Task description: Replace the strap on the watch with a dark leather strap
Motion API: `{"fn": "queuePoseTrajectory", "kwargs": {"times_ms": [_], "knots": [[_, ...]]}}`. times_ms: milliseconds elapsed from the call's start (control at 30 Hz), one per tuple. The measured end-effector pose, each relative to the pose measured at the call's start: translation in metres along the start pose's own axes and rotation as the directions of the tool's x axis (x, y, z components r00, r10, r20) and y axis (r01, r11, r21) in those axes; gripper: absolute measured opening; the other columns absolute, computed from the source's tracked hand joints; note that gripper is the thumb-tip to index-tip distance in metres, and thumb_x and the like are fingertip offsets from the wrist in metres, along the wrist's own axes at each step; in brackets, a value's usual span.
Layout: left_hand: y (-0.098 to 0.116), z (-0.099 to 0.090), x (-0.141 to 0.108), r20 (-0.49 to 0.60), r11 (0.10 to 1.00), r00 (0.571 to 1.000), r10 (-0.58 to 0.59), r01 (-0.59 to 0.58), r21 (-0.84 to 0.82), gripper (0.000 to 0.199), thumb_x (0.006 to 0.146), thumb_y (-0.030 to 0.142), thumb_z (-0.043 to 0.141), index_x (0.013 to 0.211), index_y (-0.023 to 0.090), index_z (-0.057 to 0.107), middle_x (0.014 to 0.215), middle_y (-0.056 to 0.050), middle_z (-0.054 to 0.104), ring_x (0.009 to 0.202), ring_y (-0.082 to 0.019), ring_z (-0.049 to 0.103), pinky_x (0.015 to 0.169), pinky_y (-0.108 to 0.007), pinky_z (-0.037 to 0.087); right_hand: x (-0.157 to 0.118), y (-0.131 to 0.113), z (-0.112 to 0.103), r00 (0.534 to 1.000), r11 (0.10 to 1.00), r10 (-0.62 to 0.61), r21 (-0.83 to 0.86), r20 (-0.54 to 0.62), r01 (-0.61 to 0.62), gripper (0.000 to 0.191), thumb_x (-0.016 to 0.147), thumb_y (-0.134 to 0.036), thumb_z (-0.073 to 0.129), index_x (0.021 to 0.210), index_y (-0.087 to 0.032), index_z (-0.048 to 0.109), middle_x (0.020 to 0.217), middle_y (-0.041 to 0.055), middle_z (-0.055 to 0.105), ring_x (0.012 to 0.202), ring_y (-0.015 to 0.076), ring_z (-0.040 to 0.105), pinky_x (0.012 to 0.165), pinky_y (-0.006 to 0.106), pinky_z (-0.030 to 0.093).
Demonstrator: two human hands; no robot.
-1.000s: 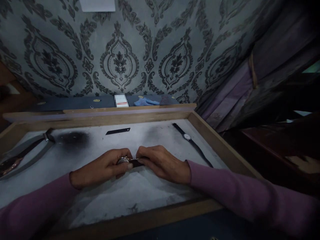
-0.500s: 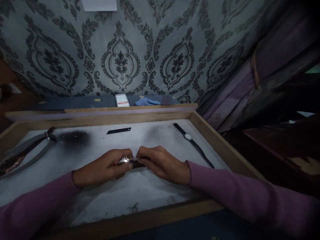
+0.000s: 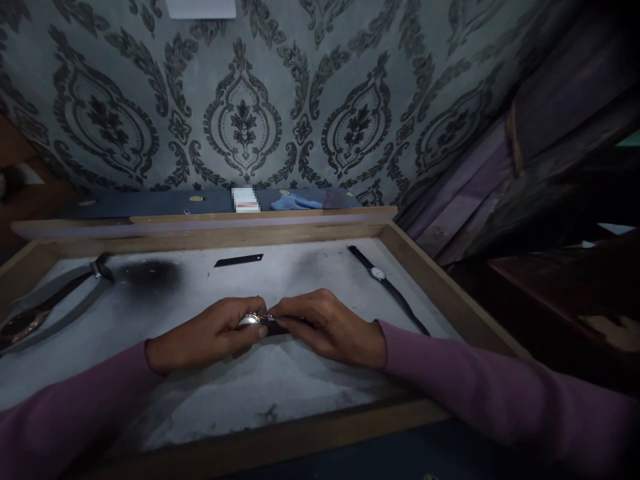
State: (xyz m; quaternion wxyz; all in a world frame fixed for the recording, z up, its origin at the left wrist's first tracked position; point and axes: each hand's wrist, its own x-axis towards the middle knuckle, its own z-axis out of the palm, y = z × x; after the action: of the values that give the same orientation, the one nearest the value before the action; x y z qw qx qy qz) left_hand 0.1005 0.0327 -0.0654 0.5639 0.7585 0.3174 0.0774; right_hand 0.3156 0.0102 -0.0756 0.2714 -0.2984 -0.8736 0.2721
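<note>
My left hand (image 3: 225,327) is closed around a wristwatch (image 3: 249,321) with a round, silvery case, its thumb pressed on the near side. A dark strap (image 3: 275,327) runs from the case toward my right hand (image 3: 323,323). That hand is closed in a pinch on a thin metal-tipped tool (image 3: 271,317), whose shiny end lies beside the case where the strap meets it. Fingers hide most of the tool and part of the watch.
A wooden-rimmed tray (image 3: 320,420) lies under both hands. In it are a black cutter blade (image 3: 239,260), a black-strapped watch (image 3: 379,274) and a larger dark watch (image 3: 25,323). Blue cloth (image 3: 295,202) and a small white box (image 3: 245,200) lie behind its back rim.
My right hand has shifted slightly left, and its fingertips with the tool are closer to the watch case. My left hand keeps its hold on the watch.
</note>
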Motion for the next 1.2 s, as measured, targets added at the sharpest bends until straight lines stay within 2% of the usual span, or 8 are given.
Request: {"fn": "queuePoseTrajectory", "kwargs": {"times_ms": [233, 433, 800, 1200], "knots": [[-0.0007, -0.0001, 0.0001, 0.010, 1.000, 1.000, -0.006, 0.006, -0.030, 0.024, 0.093, 0.038, 0.047, 0.080, 0.017, 0.047, 0.062, 0.006, 0.041, 0.055, -0.010, 0.036, 0.051, -0.024, 0.028, -0.0003, 0.0020, 0.0008, 1.000, 1.000, 0.006, -0.001, -0.008, -0.006, 0.018, 0.095, -0.015, 0.046, 0.091, -0.011, 0.064, 0.072, 0.0048, 0.068, 0.059, 0.0113, 0.061, 0.058, 0.021, 0.046], [0.0003, -0.0004, 0.0002, 0.004, 1.000, 1.000, 0.001, -0.001, -0.003, 0.023, 0.093, 0.037, 0.046, 0.082, 0.016, 0.049, 0.061, 0.006, 0.041, 0.055, -0.010, 0.036, 0.051, -0.024, 0.029, -0.0011, 0.0029, 0.0023, 1.000, 0.999, -0.013, 0.037, -0.018, 0.013, 0.019, 0.096, -0.016, 0.046, 0.099, -0.011, 0.064, 0.074, 0.0048, 0.067, 0.063, 0.0110, 0.062, 0.059, 0.021, 0.046], [0.0014, 0.0004, 0.0007, 0.002, 0.999, 1.000, -0.010, 0.010, 0.032, 0.024, 0.092, 0.036, 0.046, 0.091, 0.013, 0.056, 0.060, 0.006, 0.041, 0.054, -0.010, 0.038, 0.051, -0.024, 0.030, -0.0004, 0.0031, 0.0012, 0.998, 0.998, -0.063, -0.013, 0.022, 0.063, 0.028, 0.095, -0.012, 0.040, 0.073, -0.011, 0.057, 0.063, 0.0006, 0.052, 0.054, 0.0085, 0.047, 0.053, 0.021, 0.037], [-0.0029, 0.0018, -0.0008, 0.010, 0.999, 0.999, -0.034, 0.034, 0.002, 0.024, 0.092, 0.039, 0.047, 0.086, 0.016, 0.052, 0.060, 0.006, 0.043, 0.054, -0.010, 0.039, 0.051, -0.023, 0.030, -0.0002, -0.0012, -0.0016, 0.992, 0.986, -0.083, -0.134, 0.090, 0.094, 0.027, 0.092, -0.006, 0.035, 0.078, -0.012, 0.058, 0.062, 0.0000, 0.051, 0.052, 0.0088, 0.043, 0.050, 0.021, 0.032]]}}
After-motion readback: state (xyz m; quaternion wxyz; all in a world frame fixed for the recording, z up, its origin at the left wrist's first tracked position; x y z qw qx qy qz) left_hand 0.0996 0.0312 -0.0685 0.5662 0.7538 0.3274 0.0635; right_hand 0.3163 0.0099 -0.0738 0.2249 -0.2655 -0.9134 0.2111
